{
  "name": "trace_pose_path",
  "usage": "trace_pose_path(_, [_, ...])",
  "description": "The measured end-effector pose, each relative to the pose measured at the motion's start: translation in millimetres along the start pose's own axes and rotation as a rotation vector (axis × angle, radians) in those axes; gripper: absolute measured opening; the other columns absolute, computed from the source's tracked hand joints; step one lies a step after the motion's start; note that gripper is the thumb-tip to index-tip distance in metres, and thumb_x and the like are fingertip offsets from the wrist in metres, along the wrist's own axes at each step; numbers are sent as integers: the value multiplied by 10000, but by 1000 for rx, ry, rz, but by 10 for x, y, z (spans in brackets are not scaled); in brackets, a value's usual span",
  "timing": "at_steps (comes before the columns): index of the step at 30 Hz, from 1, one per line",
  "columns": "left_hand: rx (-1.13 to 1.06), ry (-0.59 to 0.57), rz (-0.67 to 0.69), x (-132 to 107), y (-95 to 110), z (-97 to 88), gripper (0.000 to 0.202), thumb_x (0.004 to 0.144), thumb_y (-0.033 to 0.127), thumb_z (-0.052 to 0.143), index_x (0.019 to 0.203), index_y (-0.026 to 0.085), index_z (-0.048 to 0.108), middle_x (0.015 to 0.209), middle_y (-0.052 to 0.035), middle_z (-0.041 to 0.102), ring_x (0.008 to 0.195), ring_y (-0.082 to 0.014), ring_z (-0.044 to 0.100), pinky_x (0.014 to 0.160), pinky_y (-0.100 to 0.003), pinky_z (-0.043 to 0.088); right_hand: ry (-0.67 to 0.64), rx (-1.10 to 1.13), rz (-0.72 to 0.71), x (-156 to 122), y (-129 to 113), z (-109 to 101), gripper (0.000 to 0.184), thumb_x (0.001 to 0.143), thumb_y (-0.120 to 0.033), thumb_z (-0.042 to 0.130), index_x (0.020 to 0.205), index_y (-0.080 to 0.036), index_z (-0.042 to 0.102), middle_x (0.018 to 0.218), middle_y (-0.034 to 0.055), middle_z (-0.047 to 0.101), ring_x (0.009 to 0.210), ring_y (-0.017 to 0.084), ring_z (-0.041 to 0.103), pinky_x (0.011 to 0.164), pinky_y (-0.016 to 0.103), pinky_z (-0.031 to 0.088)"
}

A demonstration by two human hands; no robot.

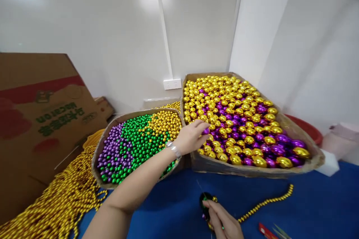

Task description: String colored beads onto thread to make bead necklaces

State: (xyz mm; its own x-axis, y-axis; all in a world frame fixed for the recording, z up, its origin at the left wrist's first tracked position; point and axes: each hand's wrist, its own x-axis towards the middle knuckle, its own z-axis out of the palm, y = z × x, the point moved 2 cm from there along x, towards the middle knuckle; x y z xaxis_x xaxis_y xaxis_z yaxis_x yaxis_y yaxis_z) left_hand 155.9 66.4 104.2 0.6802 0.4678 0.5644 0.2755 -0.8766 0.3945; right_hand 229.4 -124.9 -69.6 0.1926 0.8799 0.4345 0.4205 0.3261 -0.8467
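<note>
Head view: person's left hand is over the near-left part of the big box of gold and purple balls, fingertips closed around a purple ball. Can't tell if it's lifted off the rest. Wrist sits by the corner where the big box butts up to the small box of mixed beads, so side room is tight; forearm hides part of the small box's near rim. Right hand is low, pinching a dark green beaded piece, thin wire pointing up, short of the big box's front edge. Best room: blue table ahead of both boxes. Gold bead string runs just right of that hand; red packet at the view's bottom edge.
</note>
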Motion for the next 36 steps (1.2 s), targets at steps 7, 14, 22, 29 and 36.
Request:
trace_pose_path(7, [-18,177,-428,-1422,-600,-382,308,784,269,601,1086,206,607,1029,-83,644,939,-219,593,840,-343,444,-130,-151,-99,66,-114,143,280,946,-330,363,1035,-224,606,950,64,710,780,148,695,681,174,557])
trace_pose_path(14, [-373,350,-615,-1784,-563,-359,328,764,299,637,1071,187,610,1023,-76,641,921,-192,594,838,-338,464,-110,-271,-205,180,-179,284,281,949,-324,364,1045,-209,601,928,66,715,776,164,695,702,231,572])
trace_pose_path(22, [-1229,598,-808,-1788,-208,-427,302,725,291,706,965,173,568,971,-60,636,889,-201,635,807,-374,511,-104,-311,-314,196,-309,380,256,936,-281,392,1012,-202,624,910,58,723,786,174,700,705,248,572])
trace_pose_path(29, [-1414,737,-890,-1849,-96,-319,280,733,279,705,948,154,574,871,-23,632,874,-187,650,893,-391,488,-121,-353,-352,177,-345,465,260,938,-254,380,1016,-202,623,882,41,725,773,167,700,685,246,567])
trace_pose_path(36, [-1434,793,-880,-1906,-64,-278,283,738,282,702,957,162,568,870,-23,625,909,-199,644,904,-402,483,-129,-380,-384,161,-331,428,268,935,-254,384,1042,-203,624,883,40,726,772,176,700,681,264,568])
